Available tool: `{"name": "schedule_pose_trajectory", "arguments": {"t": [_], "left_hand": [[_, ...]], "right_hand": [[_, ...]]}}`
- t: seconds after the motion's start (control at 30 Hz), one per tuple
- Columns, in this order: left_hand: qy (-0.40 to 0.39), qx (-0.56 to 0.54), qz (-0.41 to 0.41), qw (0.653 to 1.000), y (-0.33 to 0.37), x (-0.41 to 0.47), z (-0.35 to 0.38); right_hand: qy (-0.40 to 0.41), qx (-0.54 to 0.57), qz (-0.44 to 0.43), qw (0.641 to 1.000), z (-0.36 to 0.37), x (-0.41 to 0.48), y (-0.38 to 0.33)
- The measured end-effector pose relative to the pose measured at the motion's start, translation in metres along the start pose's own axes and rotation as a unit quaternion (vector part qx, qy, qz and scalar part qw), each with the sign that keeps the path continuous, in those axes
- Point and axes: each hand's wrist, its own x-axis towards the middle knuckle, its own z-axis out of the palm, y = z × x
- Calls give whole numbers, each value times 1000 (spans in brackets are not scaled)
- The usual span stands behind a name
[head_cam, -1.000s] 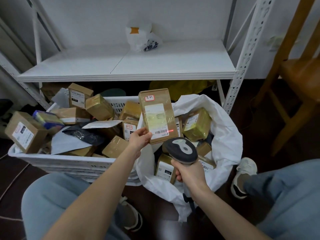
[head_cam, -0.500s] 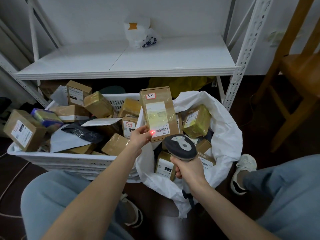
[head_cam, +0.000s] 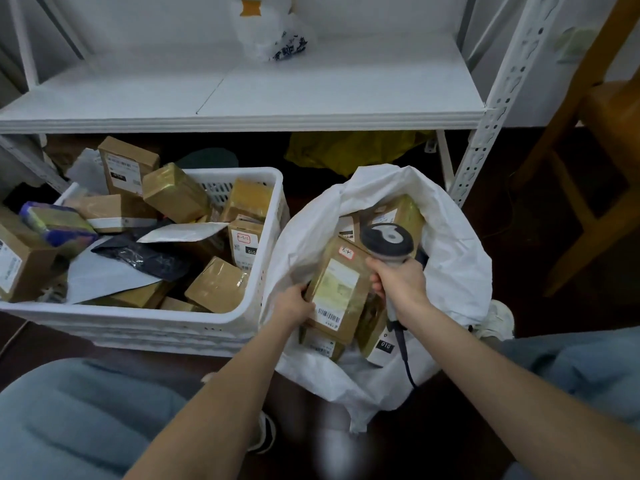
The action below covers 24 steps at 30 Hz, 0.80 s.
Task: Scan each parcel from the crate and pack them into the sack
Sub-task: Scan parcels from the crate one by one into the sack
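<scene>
My left hand grips the lower left edge of a brown parcel with a white label and a barcode, low inside the mouth of the white sack. The parcel lies on other brown parcels in the sack. My right hand holds the grey barcode scanner by its handle, right beside the parcel, its cable hanging down. The white plastic crate to the left holds several brown boxes and flat mailers.
A white metal shelf spans the back, with a white plastic bag on it. A wooden chair stands at the right. My knees in blue jeans frame the bottom. A yellow bag lies under the shelf.
The parcel was held upright above the sack with the scanner's red light on its barcode. It has since come down into the sack, and both hands have lowered with it.
</scene>
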Motion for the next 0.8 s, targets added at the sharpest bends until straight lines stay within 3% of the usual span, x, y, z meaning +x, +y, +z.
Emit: {"name": "schedule_pose_trajectory", "arguments": {"t": [0.1, 0.23, 0.4, 0.5, 0.67, 0.8], "left_hand": [[34, 51, 10, 998, 2, 14, 12], [7, 69, 38, 997, 16, 29, 8], [125, -8, 70, 990, 25, 36, -46], [164, 5, 75, 984, 16, 35, -95], [219, 67, 28, 973, -41, 34, -169], [216, 154, -32, 964, -91, 54, -195]], "right_hand": [[-7, -26, 15, 1000, 12, 17, 7], [-25, -13, 33, 999, 30, 26, 7], [-54, -20, 36, 998, 65, 26, -16], [-74, -8, 27, 997, 98, 22, -36], [-151, -14, 26, 988, 171, 6, -70], [-180, -25, 36, 983, 223, 6, -77]]}}
